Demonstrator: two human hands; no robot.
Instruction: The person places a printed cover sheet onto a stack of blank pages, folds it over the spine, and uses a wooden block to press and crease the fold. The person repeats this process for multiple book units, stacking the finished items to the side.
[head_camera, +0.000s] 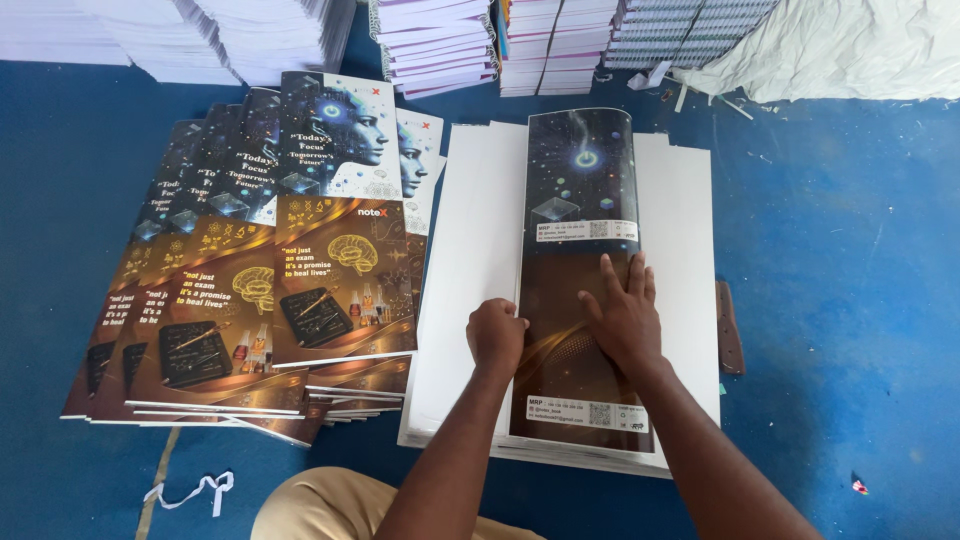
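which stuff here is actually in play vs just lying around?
In play:
- left hand, fist on the folded cover sheet
- right hand, flat on that sheet
- white sheet stack beneath
- fanned printed covers alongside

Lying about:
- stacked notebooks
- white paper strip
- brown tool

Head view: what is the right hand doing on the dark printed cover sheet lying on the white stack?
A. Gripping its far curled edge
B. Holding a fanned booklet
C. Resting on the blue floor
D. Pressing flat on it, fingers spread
D. The right hand lies palm down with fingers spread on the dark cover sheet, while the left hand is a fist at its left edge.
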